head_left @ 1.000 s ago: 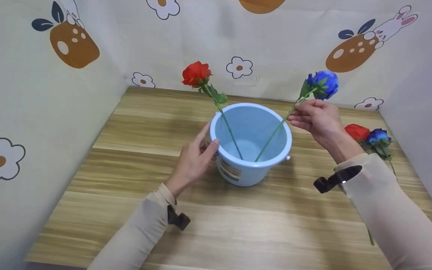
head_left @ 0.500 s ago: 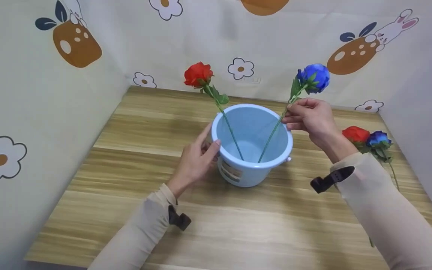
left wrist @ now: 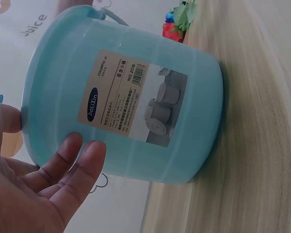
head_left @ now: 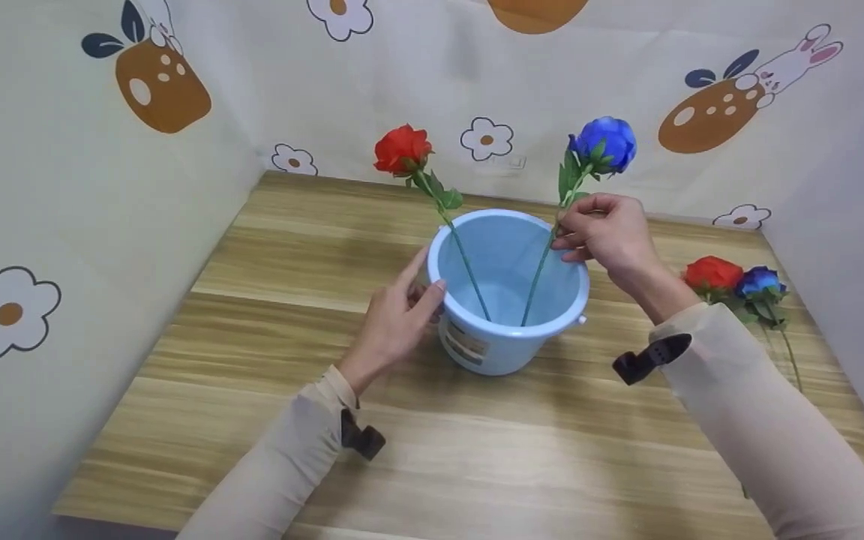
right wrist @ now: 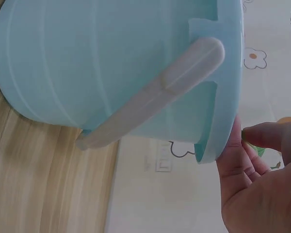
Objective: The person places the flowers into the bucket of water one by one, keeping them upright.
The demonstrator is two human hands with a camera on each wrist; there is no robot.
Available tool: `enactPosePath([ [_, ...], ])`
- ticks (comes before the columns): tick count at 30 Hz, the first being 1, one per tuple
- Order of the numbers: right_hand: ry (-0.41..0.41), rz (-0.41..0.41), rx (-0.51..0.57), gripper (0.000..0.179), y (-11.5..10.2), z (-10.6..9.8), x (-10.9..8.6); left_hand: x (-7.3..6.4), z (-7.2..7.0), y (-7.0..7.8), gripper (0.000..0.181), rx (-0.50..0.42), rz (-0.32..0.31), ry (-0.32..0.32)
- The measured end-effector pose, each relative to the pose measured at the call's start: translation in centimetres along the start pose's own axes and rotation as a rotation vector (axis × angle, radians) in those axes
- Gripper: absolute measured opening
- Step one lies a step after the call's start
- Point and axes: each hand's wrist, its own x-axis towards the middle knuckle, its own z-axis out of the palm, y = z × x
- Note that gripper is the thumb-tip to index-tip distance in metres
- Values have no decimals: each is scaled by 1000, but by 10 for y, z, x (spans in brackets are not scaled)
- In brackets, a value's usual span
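A light blue bucket point(head_left: 507, 352) stands upright on the table, its paper label point(left wrist: 136, 99) facing the left wrist camera. My left hand point(head_left: 394, 319) holds the bucket's left side, thumb at the rim and fingers against the outer wall. My right hand point(head_left: 608, 232) pinches the green stem of a blue artificial rose point(head_left: 604, 146) at the bucket's right rim. That stem slants down into the bucket, its bloom above the rim. A red artificial rose point(head_left: 402, 150) leans out over the left rim, its stem inside. In the right wrist view, the bucket hides most of the pinched stem.
Another red rose point(head_left: 713, 276) and a darker blue rose point(head_left: 762, 283) lie on the wooden table point(head_left: 267, 420) at the right, partly behind my right forearm. The bucket's white handle point(right wrist: 150, 97) hangs down its side. Patterned walls point(head_left: 372, 82) enclose the back and sides.
My right hand has moved left with the blue rose, whose stem now stands more upright in the bucket. My left hand stays on the bucket, and the red rose keeps its place.
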Motion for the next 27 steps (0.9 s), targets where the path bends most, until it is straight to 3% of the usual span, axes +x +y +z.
enactPosePath([
  [7, -14, -7, -14, 20, -6, 12, 1, 1, 0, 0, 66, 5, -5, -11],
  [14, -38, -25, -2, 19, -10, 24, 2, 1, 1, 0, 66, 3, 39, 9],
  [27, -112, -9, -94, 18, -14, 46, 7, 0, -1, -1, 65, -11, 5, -3],
])
